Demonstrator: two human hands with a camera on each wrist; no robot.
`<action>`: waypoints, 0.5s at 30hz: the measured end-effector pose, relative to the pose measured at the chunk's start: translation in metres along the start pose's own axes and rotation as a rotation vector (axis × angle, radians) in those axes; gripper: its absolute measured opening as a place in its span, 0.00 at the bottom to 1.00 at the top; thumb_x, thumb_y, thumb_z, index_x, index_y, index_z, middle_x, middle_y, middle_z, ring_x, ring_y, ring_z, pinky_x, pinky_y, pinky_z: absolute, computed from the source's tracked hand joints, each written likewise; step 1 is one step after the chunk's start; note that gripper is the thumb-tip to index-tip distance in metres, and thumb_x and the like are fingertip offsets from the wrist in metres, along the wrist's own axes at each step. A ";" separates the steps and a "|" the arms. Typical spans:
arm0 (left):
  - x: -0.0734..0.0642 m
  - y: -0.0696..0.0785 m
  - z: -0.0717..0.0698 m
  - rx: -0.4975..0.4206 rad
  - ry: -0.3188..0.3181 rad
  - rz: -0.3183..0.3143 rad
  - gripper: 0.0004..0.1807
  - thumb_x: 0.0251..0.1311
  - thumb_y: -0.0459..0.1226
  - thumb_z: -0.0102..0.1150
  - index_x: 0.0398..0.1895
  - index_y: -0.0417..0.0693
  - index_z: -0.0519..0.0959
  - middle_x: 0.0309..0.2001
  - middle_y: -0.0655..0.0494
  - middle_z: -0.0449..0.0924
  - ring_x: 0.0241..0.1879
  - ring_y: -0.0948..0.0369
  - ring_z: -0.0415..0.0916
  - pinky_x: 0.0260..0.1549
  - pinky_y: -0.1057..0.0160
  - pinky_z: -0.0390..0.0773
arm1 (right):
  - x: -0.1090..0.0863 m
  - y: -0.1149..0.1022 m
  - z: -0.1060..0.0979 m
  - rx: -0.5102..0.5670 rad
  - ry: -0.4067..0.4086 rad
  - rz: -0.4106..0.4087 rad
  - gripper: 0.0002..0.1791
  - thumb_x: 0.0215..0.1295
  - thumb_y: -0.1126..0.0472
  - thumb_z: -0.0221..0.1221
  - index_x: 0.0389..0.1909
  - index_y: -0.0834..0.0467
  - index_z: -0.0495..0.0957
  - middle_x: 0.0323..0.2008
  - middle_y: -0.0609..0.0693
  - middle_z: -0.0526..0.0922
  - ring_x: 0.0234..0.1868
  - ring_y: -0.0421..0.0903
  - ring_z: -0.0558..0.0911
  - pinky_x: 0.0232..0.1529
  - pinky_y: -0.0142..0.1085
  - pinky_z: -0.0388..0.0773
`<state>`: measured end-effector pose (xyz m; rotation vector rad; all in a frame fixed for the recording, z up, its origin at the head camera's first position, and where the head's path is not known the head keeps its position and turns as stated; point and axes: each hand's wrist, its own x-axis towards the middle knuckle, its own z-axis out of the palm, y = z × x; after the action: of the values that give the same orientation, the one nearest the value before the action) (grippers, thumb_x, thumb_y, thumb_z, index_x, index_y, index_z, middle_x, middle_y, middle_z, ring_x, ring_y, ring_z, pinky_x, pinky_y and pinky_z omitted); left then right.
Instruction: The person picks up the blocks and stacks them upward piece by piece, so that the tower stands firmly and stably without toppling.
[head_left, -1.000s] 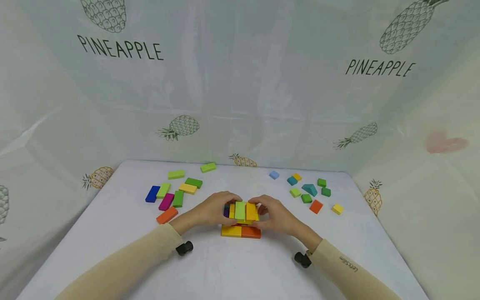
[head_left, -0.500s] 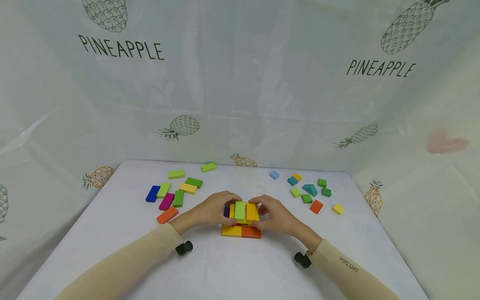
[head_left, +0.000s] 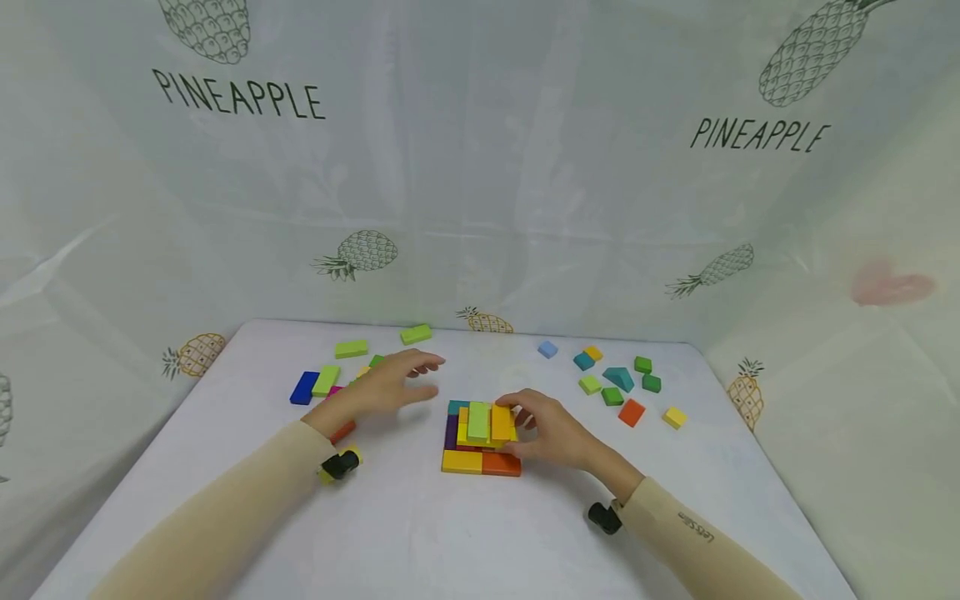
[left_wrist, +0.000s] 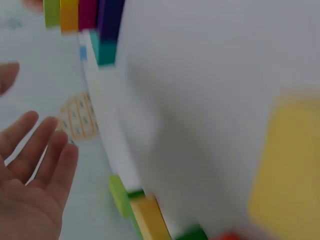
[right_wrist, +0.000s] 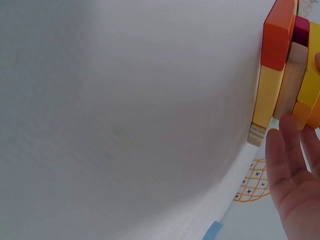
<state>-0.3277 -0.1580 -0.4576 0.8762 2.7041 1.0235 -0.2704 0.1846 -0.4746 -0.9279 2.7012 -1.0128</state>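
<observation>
In the head view a layered stack of wooden blocks stands mid-table. Its base shows a yellow block [head_left: 462, 462], an orange-red block [head_left: 502, 464], a purple block [head_left: 451, 432] and a teal block [head_left: 457, 407]. A light green block [head_left: 477, 422] and an orange block [head_left: 501, 423] lie side by side on top. My right hand [head_left: 551, 429] holds the orange block between thumb in front and fingers behind; in the right wrist view its fingertips touch the stack's side. My left hand [head_left: 386, 385] hovers left of the stack, fingers apart, holding nothing.
Behind and beneath the left hand lie loose blocks, among them a blue block [head_left: 304, 388] and light green blocks [head_left: 351, 349]. To the right are smaller pieces, including a teal triangular block [head_left: 619, 379] and a red-orange block [head_left: 632, 412]. A printed curtain [head_left: 480, 167] hangs behind the table.
My left hand has let go of the stack and moved left and back toward the loose blocks, uncovering the purple and teal blocks. The right hand has stayed at the stack.
</observation>
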 end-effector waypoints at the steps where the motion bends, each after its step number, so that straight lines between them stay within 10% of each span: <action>1: 0.001 -0.008 -0.006 0.016 0.031 -0.012 0.30 0.73 0.45 0.67 0.75 0.52 0.74 0.67 0.47 0.79 0.65 0.46 0.76 0.67 0.43 0.76 | 0.000 0.000 0.000 -0.001 0.000 0.004 0.35 0.62 0.54 0.77 0.69 0.48 0.75 0.60 0.42 0.80 0.51 0.46 0.81 0.54 0.40 0.86; 8: 0.005 -0.063 -0.033 0.091 0.141 -0.132 0.27 0.69 0.38 0.69 0.69 0.40 0.78 0.63 0.38 0.79 0.63 0.41 0.76 0.64 0.40 0.77 | -0.001 0.000 0.001 0.003 -0.003 0.012 0.35 0.62 0.54 0.77 0.69 0.48 0.75 0.60 0.41 0.80 0.52 0.46 0.82 0.54 0.41 0.86; 15: 0.008 -0.074 -0.036 0.103 0.091 -0.195 0.26 0.68 0.41 0.70 0.66 0.39 0.80 0.61 0.40 0.81 0.62 0.42 0.76 0.66 0.40 0.75 | 0.000 -0.002 -0.001 0.004 -0.006 0.018 0.35 0.63 0.53 0.77 0.70 0.47 0.75 0.59 0.41 0.80 0.52 0.45 0.81 0.54 0.41 0.86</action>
<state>-0.3812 -0.2189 -0.4766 0.5780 2.8703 0.9124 -0.2694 0.1844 -0.4730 -0.9034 2.6960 -1.0100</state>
